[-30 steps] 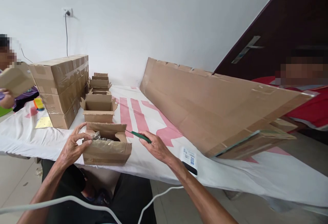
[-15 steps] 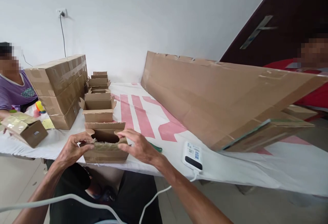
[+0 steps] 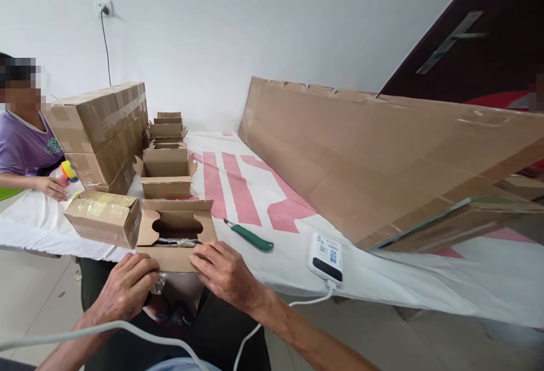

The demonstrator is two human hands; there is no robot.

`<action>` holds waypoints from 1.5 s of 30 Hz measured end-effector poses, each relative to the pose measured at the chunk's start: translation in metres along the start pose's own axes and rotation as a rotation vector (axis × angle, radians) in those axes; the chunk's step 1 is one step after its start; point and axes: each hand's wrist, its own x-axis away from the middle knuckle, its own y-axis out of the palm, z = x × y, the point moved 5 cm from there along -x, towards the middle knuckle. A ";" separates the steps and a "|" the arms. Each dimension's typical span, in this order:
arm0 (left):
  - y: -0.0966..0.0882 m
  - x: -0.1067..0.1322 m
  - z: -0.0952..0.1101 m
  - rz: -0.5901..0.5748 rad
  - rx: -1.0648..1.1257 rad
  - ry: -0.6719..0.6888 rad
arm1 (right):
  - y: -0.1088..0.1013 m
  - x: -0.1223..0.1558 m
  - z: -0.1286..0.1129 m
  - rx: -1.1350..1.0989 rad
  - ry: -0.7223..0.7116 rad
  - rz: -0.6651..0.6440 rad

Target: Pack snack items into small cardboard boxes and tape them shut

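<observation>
the open box (image 3: pixel 176 226) sits at the near edge of the worktop (image 3: pixel 289 274), its front flap (image 3: pixel 172 259) folded outward. the left hand (image 3: pixel 132 286) has its fingers closed on the flap's left end, the right hand (image 3: pixel 227 274) on its right end. right of the open box lies a green knife (image 3: pixel 251 237); left of the open box, a taped box (image 3: pixel 102 218); behind the open box, another unclosed box (image 3: pixel 166 187).

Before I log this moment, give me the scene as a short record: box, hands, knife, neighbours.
Open box: front flap folded outward
Left hand: at the flap's left end
Right hand: fingers on the flap's right end
Green-handled knife: lying on the cloth, right of the open box
Taped box: left of the open box
White device: right of the knife, cable attached
</observation>
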 end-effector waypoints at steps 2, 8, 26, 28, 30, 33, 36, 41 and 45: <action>0.003 0.001 0.002 -0.007 -0.020 0.013 | 0.002 0.001 0.004 -0.002 0.000 -0.037; -0.003 -0.012 -0.009 0.032 0.281 -0.149 | -0.002 -0.001 0.015 -0.168 0.104 -0.148; 0.016 -0.035 -0.076 -0.020 0.973 -0.974 | 0.002 -0.075 0.028 -0.766 0.533 -0.329; 0.018 -0.037 -0.076 -0.015 0.991 -0.997 | 0.006 -0.076 0.031 -0.822 0.594 -0.363; 0.019 -0.037 -0.076 -0.004 1.004 -1.014 | 0.012 -0.076 0.034 -0.879 0.664 -0.429; 0.020 -0.037 -0.077 0.018 0.997 -1.004 | 0.021 -0.074 0.038 -0.925 0.762 -0.511; 0.017 -0.036 -0.074 0.040 0.985 -0.962 | 0.025 -0.074 0.042 -0.930 0.818 -0.532; 0.009 -0.025 -0.065 0.036 0.789 -0.846 | 0.021 -0.075 0.038 -0.886 0.793 -0.525; 0.011 -0.015 -0.063 0.081 0.663 -0.829 | 0.008 -0.077 0.028 -0.675 0.530 -0.249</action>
